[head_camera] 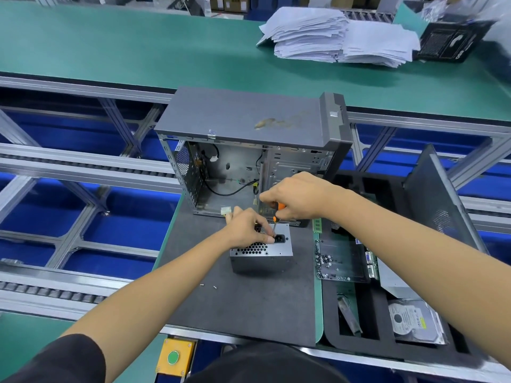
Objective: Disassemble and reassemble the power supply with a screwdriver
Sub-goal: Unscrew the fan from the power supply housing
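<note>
A silver power supply (261, 258) with a honeycomb grille stands on the dark mat (249, 308) in front of the open computer case (249, 150). My right hand (298, 197) grips the orange-and-black handle of a screwdriver (277, 217); its shaft slants down to the top face of the power supply near the black socket. My left hand (246, 226) rests on the top of the power supply, its fingertips pinching around the screwdriver tip. The tip itself and whatever screw lies under it are hidden by the fingers.
Two loose screws (208, 286) lie on the mat. To the right, a black foam tray (359, 335) holds a motherboard (343, 261) with a pile of screws, a RAM stick (317, 225) and a hard drive (414, 322). A side panel (439, 200) leans behind. Paper stacks (331, 37) lie far back.
</note>
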